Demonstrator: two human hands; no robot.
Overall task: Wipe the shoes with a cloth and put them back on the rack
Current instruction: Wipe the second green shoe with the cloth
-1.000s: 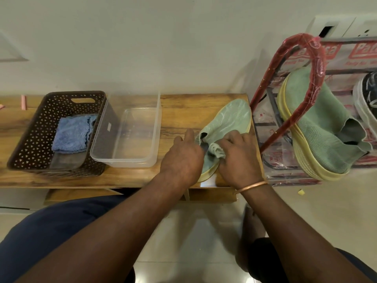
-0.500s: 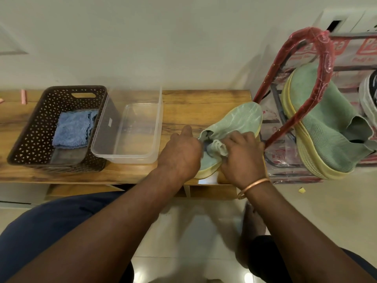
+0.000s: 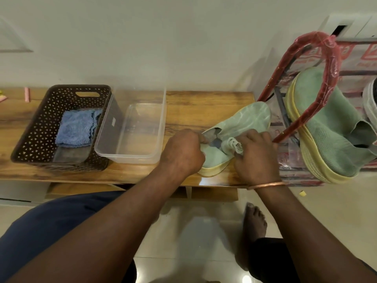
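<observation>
**Cloth at the collar, one shoe yet to go back**

Wiping is under way on the green shoe, which lies on the wooden table with its toe pointing away from both grips, toward the rack. The right hand has its fingers curled round a bunched pale cloth and presses it against the shoe's opening. The left hand, just across the opening from that wad, pinches the collar edge and holds it steady.

Compared with a second ago, the right hand sits a little further to the outer side, so more of the wad shows between the two hands. The left thumb, then stretched out, now closes on the collar. The shoe itself has barely shifted — this reads as short rubbing strokes around the opening, not a lift.

For the task, that likely means the wipe of this shoe is mid-way and the return is not yet begun. Its pair already leans on the rack, just beyond the right hand's grip. Well off past the left grip stand a clear tub and a dark basket holding a folded blue cloth.
</observation>
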